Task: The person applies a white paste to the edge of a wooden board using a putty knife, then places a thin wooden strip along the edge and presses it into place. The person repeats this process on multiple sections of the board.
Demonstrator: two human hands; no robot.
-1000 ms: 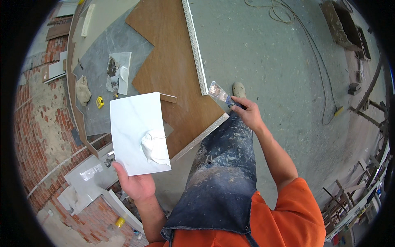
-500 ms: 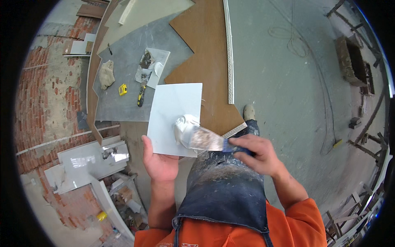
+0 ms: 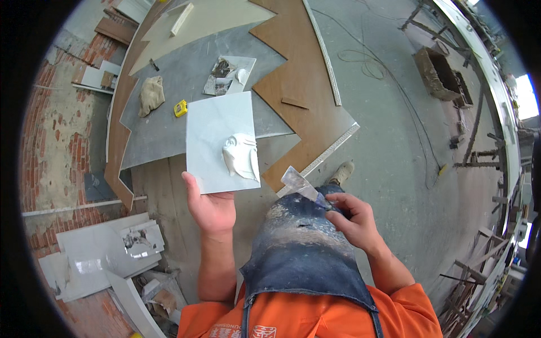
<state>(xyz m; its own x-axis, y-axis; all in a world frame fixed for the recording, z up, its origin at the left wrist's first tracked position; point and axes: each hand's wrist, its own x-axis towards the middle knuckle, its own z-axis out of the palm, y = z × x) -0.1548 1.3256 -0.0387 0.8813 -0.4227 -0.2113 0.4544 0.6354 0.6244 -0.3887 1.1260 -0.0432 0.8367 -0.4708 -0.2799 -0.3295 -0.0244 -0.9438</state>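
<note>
Two hands show in my head view. The left hand holds the white panel at its lower-left corner, its fingers mostly hidden underneath. White paste sits by the panel's right edge, toward the lower-right corner. The right hand is wrapped round the handle of the putty knife. Half a second ago I had that blade in the paste; now it's beyond the lower-right corner, so I judge that stroke finished.

Lighting: even, moderately bright; shadows soft. Glare patch: blown-out white, right edge. Pale panels: glossy sheen, lower left. Optics: fisheye, straight edges bowed; corners black; periphery softer.
</note>
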